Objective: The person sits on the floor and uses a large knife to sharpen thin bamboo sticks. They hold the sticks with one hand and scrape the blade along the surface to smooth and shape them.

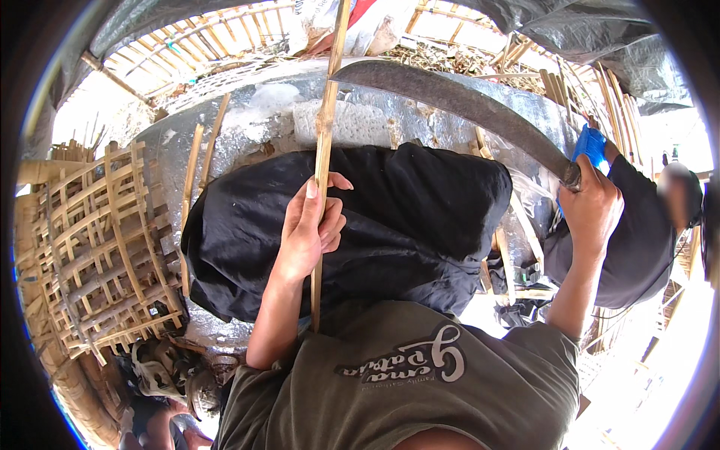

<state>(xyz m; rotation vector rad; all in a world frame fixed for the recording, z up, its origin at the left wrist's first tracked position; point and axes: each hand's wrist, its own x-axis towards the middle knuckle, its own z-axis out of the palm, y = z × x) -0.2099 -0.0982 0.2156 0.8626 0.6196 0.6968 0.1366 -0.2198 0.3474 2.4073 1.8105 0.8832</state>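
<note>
My left hand [311, 229] is wrapped round a long, narrow bamboo strip [325, 131], which stands almost upright in front of my chest. The strip's top runs out of the picture and its lower end meets my dark shirt. Raised on the right, my right hand [592, 206] grips the handle of a machete [457, 103], the handle itself mostly hidden by the fingers. Its long curved dark blade reaches leftward across the upper middle, with the tip close to the strip; whether they touch I cannot tell. Dark cloth [360, 217] covers my legs below both hands.
A woven bamboo lattice [97, 240] stands at the left. Loose bamboo strips [193, 172] lie on the grey sheet [172, 142] around my legs. Close to my right hand sits another person [615, 240] in dark clothes, with something blue. A pale block [337, 124] lies ahead.
</note>
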